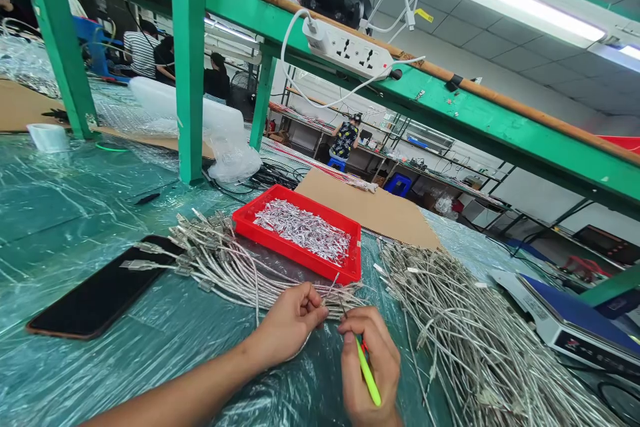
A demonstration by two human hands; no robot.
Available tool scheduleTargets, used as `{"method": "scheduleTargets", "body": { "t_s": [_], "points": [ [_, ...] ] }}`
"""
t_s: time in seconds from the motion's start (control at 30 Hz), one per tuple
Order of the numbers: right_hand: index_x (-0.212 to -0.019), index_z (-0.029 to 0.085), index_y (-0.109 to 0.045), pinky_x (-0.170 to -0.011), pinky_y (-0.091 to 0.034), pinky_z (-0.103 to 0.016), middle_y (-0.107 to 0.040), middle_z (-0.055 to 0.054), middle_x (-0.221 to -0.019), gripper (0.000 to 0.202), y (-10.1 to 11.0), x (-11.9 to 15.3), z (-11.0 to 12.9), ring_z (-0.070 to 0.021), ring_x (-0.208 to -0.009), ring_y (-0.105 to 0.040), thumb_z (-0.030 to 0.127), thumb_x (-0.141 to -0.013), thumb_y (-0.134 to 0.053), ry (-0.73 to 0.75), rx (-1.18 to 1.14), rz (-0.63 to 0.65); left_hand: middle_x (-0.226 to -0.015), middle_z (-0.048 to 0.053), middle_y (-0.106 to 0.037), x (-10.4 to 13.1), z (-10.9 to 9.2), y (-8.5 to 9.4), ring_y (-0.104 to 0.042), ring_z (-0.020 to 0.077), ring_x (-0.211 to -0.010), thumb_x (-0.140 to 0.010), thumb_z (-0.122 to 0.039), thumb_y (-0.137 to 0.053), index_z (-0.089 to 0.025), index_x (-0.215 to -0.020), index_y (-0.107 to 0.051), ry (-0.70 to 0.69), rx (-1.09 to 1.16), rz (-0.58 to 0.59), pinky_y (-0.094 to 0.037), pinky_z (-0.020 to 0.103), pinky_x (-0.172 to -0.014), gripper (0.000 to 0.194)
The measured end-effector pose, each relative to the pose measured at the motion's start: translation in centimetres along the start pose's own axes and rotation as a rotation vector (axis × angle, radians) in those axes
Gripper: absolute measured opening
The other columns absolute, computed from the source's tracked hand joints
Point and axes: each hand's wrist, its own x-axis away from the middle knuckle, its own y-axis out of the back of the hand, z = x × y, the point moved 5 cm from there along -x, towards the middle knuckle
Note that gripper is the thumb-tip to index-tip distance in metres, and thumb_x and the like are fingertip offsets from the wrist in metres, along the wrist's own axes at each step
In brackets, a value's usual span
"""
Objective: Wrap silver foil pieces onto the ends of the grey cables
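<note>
Where the green rack (pixel 190 73) slants across the upper frame, its left and right ends run out of view; one power strip (pixel 347 50) hangs on its rail. Beneath it spreads the plastic-covered table (pixel 45 213), cut off at the lower left. Beyond, at least five people show across the upper left and upper middle, the one at the left edge blurred.

Two heaps of grey cables lie on the table, too tangled to count: the right heap (pixel 475 327) runs off the bottom edge, and the left heap (pixel 235 263) lies left of centre, its near end partly behind the hands. One sheet of cardboard (pixel 370 210) lies behind one red tray (pixel 354 269), mid-frame, filled with small silvery-white pieces (pixel 303 230), too many to count. One scale (pixel 565 310) stands at right, partly cut off; one phone (pixel 100 290) lies at left, its upper end under cable plugs.

Of the two hands, both lower centre, the left hand (pixel 295 320) pinches a cable (pixel 303 348), the gripped part hidden by its fingers. The right hand (pixel 370 360) grasps one thin tool (pixel 368 373) with a yellow-green handle; its tip, near the left fingertips, is hard to make out.
</note>
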Motion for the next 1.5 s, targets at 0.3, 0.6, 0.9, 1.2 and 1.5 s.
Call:
{"method": "scheduleTargets", "body": {
  "t_s": [0.3, 0.6, 0.9, 1.2, 1.5],
  "points": [
    [-0.113, 0.018, -0.060, -0.088, -0.046, -0.040, -0.057, -0.012, -0.116, 0.023, 1.4, 0.0, -3.1, -0.0234, -0.104, -0.057, 0.025, -0.096, -0.046, -0.280, 0.071, -0.297, -0.061, -0.004, -0.055, 0.0, 0.2, 0.0, -0.046, 0.0130, -0.055, -0.075, -0.036, -0.061, -0.021, -0.074, -0.046, -0.021, -0.009, -0.012, -0.035, 0.023, -0.054, 0.021],
    [-0.098, 0.017, -0.065, -0.073, -0.052, -0.030, -0.068, -0.005, -0.091, 0.019, -1.7, 0.1, -4.9, -0.0193, -0.081, -0.064, 0.032, -0.088, -0.058, -0.505, -0.269, 0.127, -0.066, -0.005, -0.049, 0.5, -0.3, -0.1, -0.045, 0.0130, -0.063, -0.080, -0.026, -0.057, -0.019, -0.077, -0.048, -0.137, -0.133, -0.001, -0.036, 0.024, -0.060, 0.012],
    [-0.095, 0.019, -0.061, -0.076, -0.048, -0.031, -0.059, -0.005, -0.090, 0.008, -1.4, 0.2, -2.1, -0.0180, -0.085, -0.059, 0.017, -0.092, -0.054, -0.207, 0.014, 0.008, -0.065, -0.004, -0.048, 0.8, -0.8, -0.3, -0.046, 0.0136, -0.062, -0.079, -0.024, -0.054, -0.019, -0.072, -0.047, -0.139, -0.203, -0.036, -0.035, 0.023, -0.057, 0.010],
    [-0.100, 0.021, -0.062, -0.070, -0.048, -0.028, -0.056, -0.004, -0.085, 0.018, -1.9, 0.3, 1.2, -0.0160, -0.078, -0.058, 0.008, -0.089, -0.055, -0.018, 0.012, 0.002, -0.060, -0.002, -0.054, -1.2, 0.6, 2.3, -0.049, 0.0146, -0.058, -0.073, -0.028, -0.058, -0.018, -0.070, -0.051, -0.076, -0.192, -0.208, -0.036, 0.025, -0.056, 0.012],
    [-0.091, 0.019, -0.064, -0.068, -0.047, -0.028, -0.061, -0.004, -0.084, 0.012, 0.3, 0.0, -2.7, -0.0170, -0.075, -0.059, 0.028, -0.092, -0.056, -0.350, -0.080, -0.202, -0.075, 0.001, -0.063, -0.3, -1.9, 0.9, -0.038, 0.0058, -0.043, -0.083, -0.054, -0.056, -0.014, -0.081, -0.061, -0.072, -0.014, 0.184, -0.028, 0.020, -0.043, 0.040]
  ]
}}
